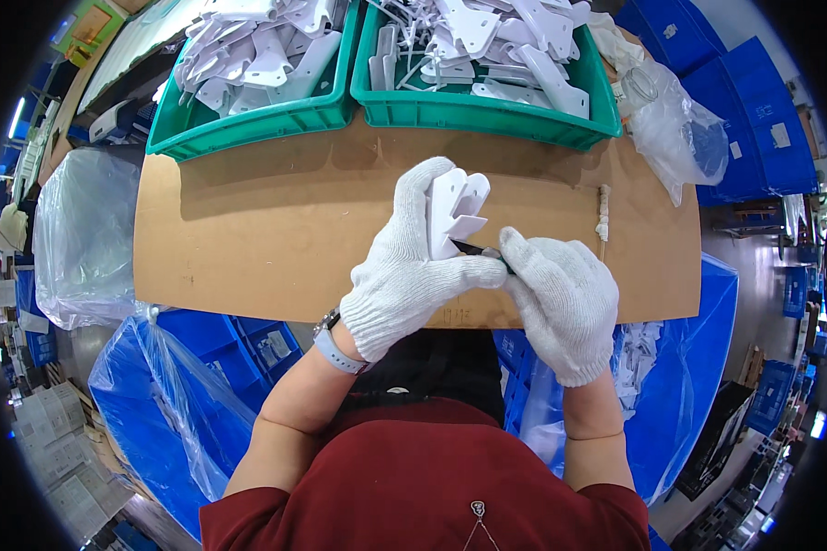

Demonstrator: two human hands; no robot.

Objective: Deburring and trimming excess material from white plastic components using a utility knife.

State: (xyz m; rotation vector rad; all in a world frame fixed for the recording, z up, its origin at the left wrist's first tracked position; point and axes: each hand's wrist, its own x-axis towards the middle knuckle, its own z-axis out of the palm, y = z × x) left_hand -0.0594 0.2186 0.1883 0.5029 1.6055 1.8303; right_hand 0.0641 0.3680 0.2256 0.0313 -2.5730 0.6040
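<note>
A white moulded plastic part point(443, 213) is held upright over the table by my left hand point(404, 253), in a white knitted glove. Its fingers wrap the left side of the part and the thumb reaches across below it. My right hand point(565, 298), gloved the same way, closes on a small knife point(471, 248) with a dark blade and a dark green handle end. The blade's tip meets the lower edge of the part, close to my left thumb. Most of the knife's handle is hidden in my right hand.
Two green crates point(257, 129) full of white plastic parts stand along the table's far edge. A thin stick with a white wrapped end point(604, 216) lies on the brown tabletop point(276, 248) at right. Blue bins with clear plastic liners point(170, 404) flank me; a clear bag point(675, 119) hangs far right.
</note>
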